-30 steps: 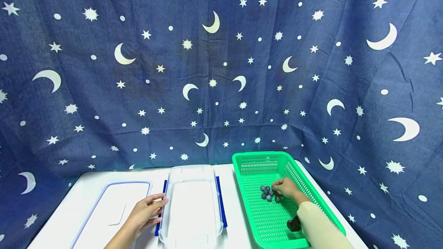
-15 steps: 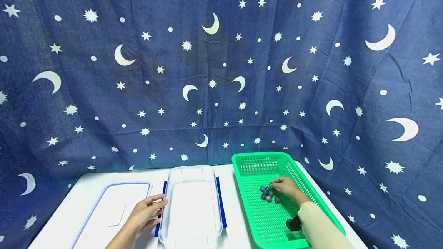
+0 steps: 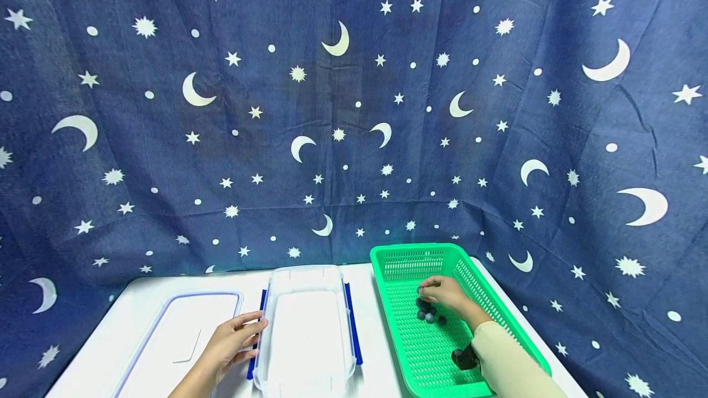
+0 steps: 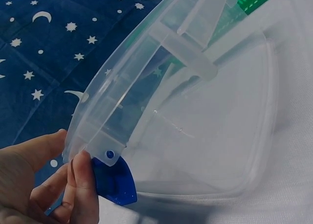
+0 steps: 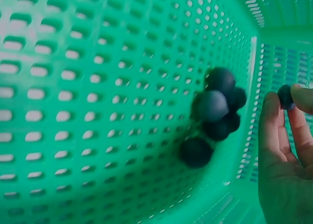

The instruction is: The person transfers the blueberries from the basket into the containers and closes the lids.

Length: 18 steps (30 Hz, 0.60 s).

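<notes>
Between thumb and fingertips, my right hand [image 3: 445,292] pinches a blueberry [image 5: 286,97], raised over the green basket [image 3: 394,330]. Below it, several more blueberries [image 3: 426,312] lie clustered on the basket floor, one [image 5: 195,152] slightly apart from the others. At the left side of a clear plastic container [image 3: 306,330], my left hand [image 3: 232,339] grips the rim. In the left wrist view its fingers [image 4: 84,182] hold the edge beside a blue latch [image 4: 115,180] that hangs down. Nothing shows inside the container.
A clear lid [image 3: 182,330] with a blue-tinted seal lies left of the container on the white table [image 3: 367,324]. Behind the table hangs a dark blue curtain [image 3: 354,158] with moons and stars. The basket's walls rise around the right hand.
My right hand has picked a blueberry from the cluster and moved it slightly up and to the left. The left hand stays at the container's rim.
</notes>
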Each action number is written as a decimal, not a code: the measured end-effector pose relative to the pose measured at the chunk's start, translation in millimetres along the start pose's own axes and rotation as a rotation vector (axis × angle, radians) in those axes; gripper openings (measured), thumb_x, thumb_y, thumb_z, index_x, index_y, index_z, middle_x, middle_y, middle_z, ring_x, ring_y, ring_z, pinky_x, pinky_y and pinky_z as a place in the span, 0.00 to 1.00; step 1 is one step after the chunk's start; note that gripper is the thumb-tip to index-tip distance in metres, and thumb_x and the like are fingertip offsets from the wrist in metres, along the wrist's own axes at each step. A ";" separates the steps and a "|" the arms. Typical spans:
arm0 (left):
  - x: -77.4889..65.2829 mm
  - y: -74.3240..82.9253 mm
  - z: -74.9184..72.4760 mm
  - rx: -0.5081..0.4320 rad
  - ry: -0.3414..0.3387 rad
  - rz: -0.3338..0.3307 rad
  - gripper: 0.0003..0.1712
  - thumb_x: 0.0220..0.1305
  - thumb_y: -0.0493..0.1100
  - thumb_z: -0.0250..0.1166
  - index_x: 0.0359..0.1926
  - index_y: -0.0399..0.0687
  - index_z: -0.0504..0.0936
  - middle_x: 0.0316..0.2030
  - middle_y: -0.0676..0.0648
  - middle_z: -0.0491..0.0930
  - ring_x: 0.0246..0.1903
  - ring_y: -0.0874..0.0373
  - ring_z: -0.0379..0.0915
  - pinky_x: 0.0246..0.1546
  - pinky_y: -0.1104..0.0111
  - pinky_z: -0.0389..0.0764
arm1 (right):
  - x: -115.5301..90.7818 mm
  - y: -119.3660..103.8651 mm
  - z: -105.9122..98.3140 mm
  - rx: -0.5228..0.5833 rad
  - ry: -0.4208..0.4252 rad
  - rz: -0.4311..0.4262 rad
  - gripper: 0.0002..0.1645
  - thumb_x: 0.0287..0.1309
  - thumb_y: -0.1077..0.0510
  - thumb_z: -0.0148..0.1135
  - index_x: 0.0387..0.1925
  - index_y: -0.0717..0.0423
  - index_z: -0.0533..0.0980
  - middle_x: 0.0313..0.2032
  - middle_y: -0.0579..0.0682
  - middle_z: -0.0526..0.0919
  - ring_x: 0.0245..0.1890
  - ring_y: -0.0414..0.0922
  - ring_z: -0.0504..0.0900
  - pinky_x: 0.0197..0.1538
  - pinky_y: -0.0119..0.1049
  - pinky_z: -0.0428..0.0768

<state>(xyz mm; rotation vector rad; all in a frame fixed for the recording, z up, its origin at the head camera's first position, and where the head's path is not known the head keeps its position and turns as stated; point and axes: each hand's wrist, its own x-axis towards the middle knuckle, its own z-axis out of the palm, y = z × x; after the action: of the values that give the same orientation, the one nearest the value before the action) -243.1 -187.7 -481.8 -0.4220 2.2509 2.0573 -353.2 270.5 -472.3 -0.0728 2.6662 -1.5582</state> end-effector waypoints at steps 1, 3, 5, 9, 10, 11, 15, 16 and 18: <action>-0.1 -0.1 0.2 -0.002 0.003 -0.002 0.32 0.62 0.47 0.69 0.61 0.33 0.75 0.38 0.48 0.80 0.31 0.59 0.79 0.30 0.66 0.87 | 0.2 -2.1 1.5 -0.002 0.005 0.003 0.13 0.60 0.63 0.66 0.44 0.68 0.79 0.39 0.55 0.85 0.39 0.48 0.84 0.50 0.46 0.84; -0.4 -0.1 0.3 -0.001 -0.001 0.002 0.32 0.62 0.47 0.69 0.61 0.33 0.74 0.38 0.48 0.80 0.32 0.59 0.79 0.30 0.66 0.87 | 0.7 -6.1 4.2 0.011 -0.001 -0.003 0.14 0.60 0.62 0.66 0.45 0.68 0.80 0.38 0.54 0.85 0.39 0.49 0.84 0.50 0.47 0.84; -0.5 -0.4 0.0 -0.003 0.003 0.001 0.32 0.62 0.47 0.69 0.61 0.33 0.75 0.38 0.48 0.80 0.32 0.59 0.79 0.31 0.66 0.88 | 2.6 -8.6 7.1 0.047 -0.029 -0.019 0.15 0.60 0.63 0.66 0.46 0.69 0.79 0.39 0.55 0.85 0.41 0.51 0.85 0.51 0.48 0.84; -0.2 -1.3 -0.5 -0.001 0.008 0.004 0.32 0.61 0.48 0.70 0.61 0.34 0.75 0.38 0.48 0.80 0.32 0.58 0.79 0.30 0.66 0.87 | 6.5 -10.7 11.3 0.159 -0.106 -0.039 0.17 0.60 0.64 0.65 0.47 0.72 0.77 0.41 0.56 0.84 0.46 0.56 0.84 0.55 0.49 0.83; -0.1 -1.4 -0.4 -0.003 0.009 0.004 0.32 0.61 0.48 0.70 0.61 0.34 0.75 0.38 0.48 0.80 0.32 0.59 0.79 0.30 0.66 0.87 | 7.2 -11.2 12.0 0.181 -0.120 -0.045 0.17 0.60 0.64 0.65 0.47 0.73 0.77 0.41 0.56 0.84 0.48 0.57 0.84 0.55 0.49 0.82; 0.0 -1.5 -0.2 -0.005 0.011 0.003 0.32 0.61 0.48 0.70 0.61 0.34 0.75 0.38 0.48 0.80 0.32 0.59 0.79 0.30 0.66 0.87 | 7.4 -12.2 12.5 0.192 -0.133 -0.052 0.17 0.61 0.63 0.65 0.48 0.72 0.77 0.41 0.55 0.84 0.48 0.58 0.83 0.56 0.48 0.82; 0.2 -2.6 0.1 -0.012 0.006 0.007 0.33 0.61 0.48 0.70 0.61 0.34 0.74 0.38 0.48 0.80 0.32 0.59 0.79 0.30 0.67 0.87 | 6.8 -18.3 15.6 0.231 -0.157 -0.074 0.19 0.61 0.64 0.65 0.49 0.75 0.75 0.40 0.54 0.84 0.48 0.56 0.84 0.56 0.49 0.82; 0.2 -2.6 0.3 -0.015 0.008 0.005 0.33 0.61 0.48 0.70 0.61 0.34 0.75 0.39 0.48 0.80 0.33 0.59 0.79 0.30 0.67 0.87 | 6.5 -19.8 16.4 0.239 -0.165 -0.077 0.21 0.61 0.64 0.64 0.50 0.76 0.74 0.41 0.55 0.84 0.48 0.57 0.84 0.57 0.50 0.81; 0.5 -2.7 0.3 -0.015 0.005 0.006 0.34 0.61 0.49 0.70 0.62 0.34 0.74 0.39 0.48 0.80 0.33 0.59 0.78 0.31 0.66 0.87 | 6.7 -22.6 18.4 0.269 -0.177 -0.076 0.23 0.61 0.65 0.64 0.53 0.78 0.72 0.42 0.56 0.84 0.48 0.54 0.84 0.58 0.50 0.81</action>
<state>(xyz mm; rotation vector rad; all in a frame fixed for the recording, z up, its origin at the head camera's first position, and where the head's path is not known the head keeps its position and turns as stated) -243.0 -187.6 -484.5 -0.4224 2.2437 2.0800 -358.4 243.0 -461.8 -0.2887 2.3256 -1.8234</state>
